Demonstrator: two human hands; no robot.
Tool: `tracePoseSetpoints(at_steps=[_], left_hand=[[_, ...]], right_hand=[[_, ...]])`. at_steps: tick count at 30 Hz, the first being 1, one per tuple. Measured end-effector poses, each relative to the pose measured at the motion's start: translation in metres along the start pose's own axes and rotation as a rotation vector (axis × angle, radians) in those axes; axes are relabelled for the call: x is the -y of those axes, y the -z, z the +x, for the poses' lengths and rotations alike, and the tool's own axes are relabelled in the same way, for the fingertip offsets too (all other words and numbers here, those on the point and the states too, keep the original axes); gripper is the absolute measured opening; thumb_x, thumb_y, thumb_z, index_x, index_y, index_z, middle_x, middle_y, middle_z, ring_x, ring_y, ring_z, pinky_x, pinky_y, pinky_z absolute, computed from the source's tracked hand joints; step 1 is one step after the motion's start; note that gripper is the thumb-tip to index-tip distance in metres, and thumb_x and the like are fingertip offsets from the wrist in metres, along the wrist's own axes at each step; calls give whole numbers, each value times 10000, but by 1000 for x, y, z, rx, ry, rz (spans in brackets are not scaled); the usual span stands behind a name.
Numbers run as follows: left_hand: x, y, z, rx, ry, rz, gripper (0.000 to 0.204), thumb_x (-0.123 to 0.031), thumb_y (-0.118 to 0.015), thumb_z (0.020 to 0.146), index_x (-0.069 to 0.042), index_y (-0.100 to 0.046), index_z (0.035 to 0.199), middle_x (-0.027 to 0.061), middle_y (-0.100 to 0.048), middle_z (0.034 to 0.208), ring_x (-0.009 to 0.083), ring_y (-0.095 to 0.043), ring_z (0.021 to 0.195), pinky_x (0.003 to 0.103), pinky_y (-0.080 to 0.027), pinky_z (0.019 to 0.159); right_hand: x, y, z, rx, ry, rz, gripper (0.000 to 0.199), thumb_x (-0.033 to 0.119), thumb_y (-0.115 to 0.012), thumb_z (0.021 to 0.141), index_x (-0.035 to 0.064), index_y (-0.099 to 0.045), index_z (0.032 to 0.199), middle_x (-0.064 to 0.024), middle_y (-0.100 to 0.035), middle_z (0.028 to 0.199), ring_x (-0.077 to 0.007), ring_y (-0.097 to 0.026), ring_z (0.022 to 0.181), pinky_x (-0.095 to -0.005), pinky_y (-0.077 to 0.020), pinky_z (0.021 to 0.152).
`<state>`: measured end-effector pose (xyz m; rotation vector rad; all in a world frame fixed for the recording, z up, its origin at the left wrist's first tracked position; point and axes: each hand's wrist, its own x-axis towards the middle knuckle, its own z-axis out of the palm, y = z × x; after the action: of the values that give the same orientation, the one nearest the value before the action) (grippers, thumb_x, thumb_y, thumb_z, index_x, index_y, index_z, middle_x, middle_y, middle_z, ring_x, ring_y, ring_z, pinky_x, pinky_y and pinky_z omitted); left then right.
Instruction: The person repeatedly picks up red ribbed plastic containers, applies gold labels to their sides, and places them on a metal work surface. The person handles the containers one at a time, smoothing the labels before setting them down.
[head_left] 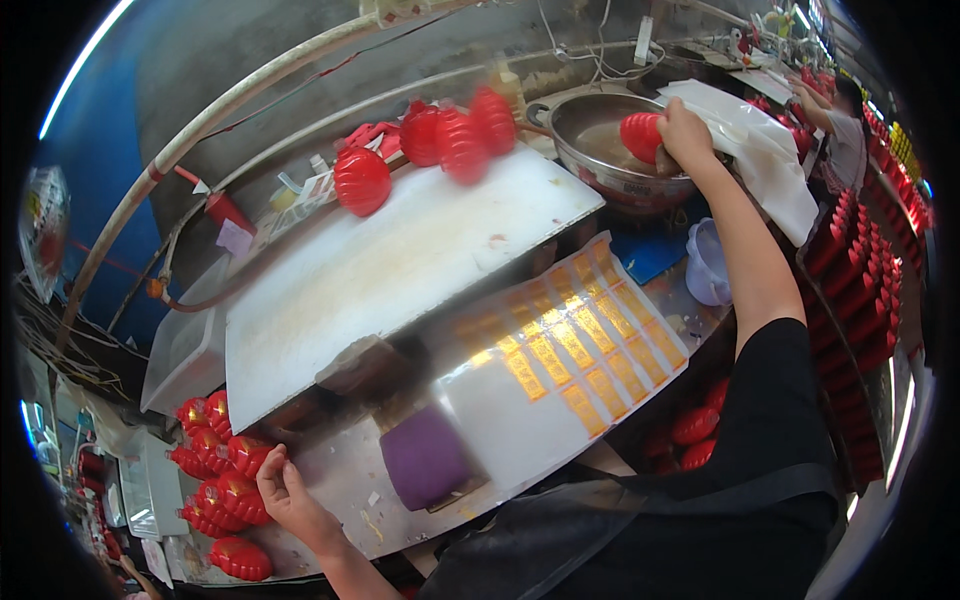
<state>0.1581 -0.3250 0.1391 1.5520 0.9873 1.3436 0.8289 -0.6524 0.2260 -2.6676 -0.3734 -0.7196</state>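
Observation:
My right hand [686, 140] is closed around a red ribbed lantern-shaped piece [641, 136], held over a wide metal pan [590, 120] with cloudy liquid in it. Low on the left, my left hand [298, 503] has its fingers loosely bent and apart, with nothing seen in it. Beside its fingertips is a cluster of red ribbed pieces with gold markings [222, 465]. More red pieces [362, 181] sit along the far edge of a white board [400, 270]; a couple of them [463, 146] are smeared by motion.
A sheet of gold stickers [585, 345] lies in front of the board, next to a purple block [424, 457]. Near my right forearm are a lilac plastic basket [707, 262] and white cloth-like sheeting [750, 140]. Stacked red pieces [850, 290] and another person [845, 135] are at the right.

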Motion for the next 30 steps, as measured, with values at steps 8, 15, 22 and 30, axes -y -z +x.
tracePoseSetpoints(at_steps=[8,15,22,30], left_hand=[[-13,-33,-15,123,-75,-22,214,28,-543,1016,19,-648,1202,135,-689,1274,206,-625,1214,350,-446,1110],[-30,-61,-26,218,-43,34,214,31,-554,999,9,-663,1182,116,-697,1245,202,-636,1192,343,-446,1101],[-35,-95,-20,405,-45,-13,214,60,-588,970,23,-682,1158,102,-703,1208,181,-645,1173,317,-481,1056],[-32,-120,-13,539,-218,163,221,-6,-690,893,-17,-727,1111,133,-716,1262,252,-659,1193,361,-486,1063]], right_hand=[[22,6,-9,338,123,-211,327,186,-688,824,-8,-741,1082,-248,-764,1067,-417,-740,1032,-494,-588,895],[-3,-1,-12,358,29,36,340,233,-666,818,17,-787,1051,-240,-767,1054,-405,-740,1041,-474,-576,905],[-40,-23,-1,67,-246,598,284,263,-689,879,16,-685,1018,-149,-714,909,-271,-708,854,-374,-551,781],[-19,20,19,28,-187,719,332,314,-692,923,22,-701,1081,-143,-742,921,-259,-703,838,-400,-545,797]])
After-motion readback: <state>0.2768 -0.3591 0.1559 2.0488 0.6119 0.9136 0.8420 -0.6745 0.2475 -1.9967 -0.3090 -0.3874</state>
